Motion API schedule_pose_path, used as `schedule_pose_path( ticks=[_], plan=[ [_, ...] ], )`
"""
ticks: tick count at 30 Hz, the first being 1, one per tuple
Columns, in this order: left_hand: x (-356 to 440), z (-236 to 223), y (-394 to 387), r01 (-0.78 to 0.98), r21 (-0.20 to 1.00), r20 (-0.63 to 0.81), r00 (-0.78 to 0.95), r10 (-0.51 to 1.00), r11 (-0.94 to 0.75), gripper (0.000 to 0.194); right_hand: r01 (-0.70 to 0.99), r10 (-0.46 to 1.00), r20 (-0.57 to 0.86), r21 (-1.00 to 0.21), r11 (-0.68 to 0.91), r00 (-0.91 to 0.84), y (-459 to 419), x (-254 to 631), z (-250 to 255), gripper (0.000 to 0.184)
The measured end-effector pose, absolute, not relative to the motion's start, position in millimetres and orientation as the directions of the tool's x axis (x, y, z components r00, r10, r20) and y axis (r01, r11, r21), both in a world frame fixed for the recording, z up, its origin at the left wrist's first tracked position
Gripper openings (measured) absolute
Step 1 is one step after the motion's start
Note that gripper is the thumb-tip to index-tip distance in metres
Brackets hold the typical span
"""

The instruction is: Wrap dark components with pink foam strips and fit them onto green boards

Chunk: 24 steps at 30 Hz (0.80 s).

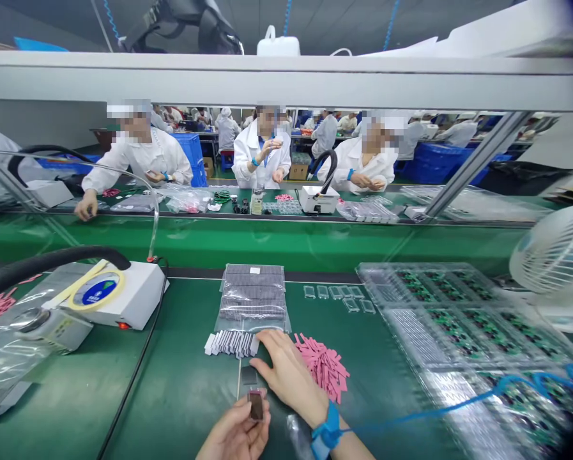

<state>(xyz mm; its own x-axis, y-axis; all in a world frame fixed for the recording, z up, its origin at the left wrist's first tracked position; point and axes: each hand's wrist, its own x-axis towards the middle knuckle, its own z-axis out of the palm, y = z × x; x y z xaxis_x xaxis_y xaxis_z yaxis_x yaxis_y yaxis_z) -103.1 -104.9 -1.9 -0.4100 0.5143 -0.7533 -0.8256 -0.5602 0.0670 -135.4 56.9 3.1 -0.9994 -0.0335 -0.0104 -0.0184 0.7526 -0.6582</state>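
Observation:
My left hand [241, 427] grips a small rectangular part with a dark face and clear edges [256, 406], low in the middle of the head view. My right hand [286, 367], a blue wrist strap [327, 431] below it, reaches over the table with thumb and fingers apart. Its fingertips are at the right end of a row of small white strips [226, 344]; whether they touch one is unclear. A small dark flat piece [249, 375] and a thin white stick [239, 378] lie between the hands. Beside my right hand spreads a heap of pink strips [322, 367].
Behind the strips lies a bagged stack of dark strips [253, 300]. Small clear frames [336, 292] lie farther right, near trays of circuit boards [458, 319] and a fan [554, 255]. At left stands a white box with a hose [137, 294]. Co-workers sit across the bench.

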Motion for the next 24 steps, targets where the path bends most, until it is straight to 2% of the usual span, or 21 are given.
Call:
schedule_pose_path(
  ticks=[9, 13, 19, 24],
  plan=[
    [-106.0, 11.3, -107.5, -0.772, 0.143, -0.793, -0.464, 0.395, -0.619, 0.021, -0.064, -0.017, 0.09, -0.55, 0.833, -0.996, 58.8, -136.3, -9.3, 0.024],
    [-108.2, 13.7, -106.4, -0.779, 0.123, -0.783, -0.457, 0.422, -0.614, 0.021, -0.112, -0.063, 0.115, -0.499, 0.859, -0.991, 57.7, -136.1, -7.2, 0.028],
    [-108.9, 17.5, -106.6, -0.774, 0.136, -0.789, -0.462, 0.405, -0.619, 0.02, -0.128, -0.078, 0.135, -0.413, 0.902, -0.988, 66.3, -139.6, -13.8, 0.021],
    [-108.7, 19.9, -105.2, -0.783, 0.127, -0.798, -0.446, 0.406, -0.609, 0.019, -0.141, -0.09, 0.139, -0.411, 0.901, -0.986, 81.4, -136.5, -8.2, 0.019]
  ],
)
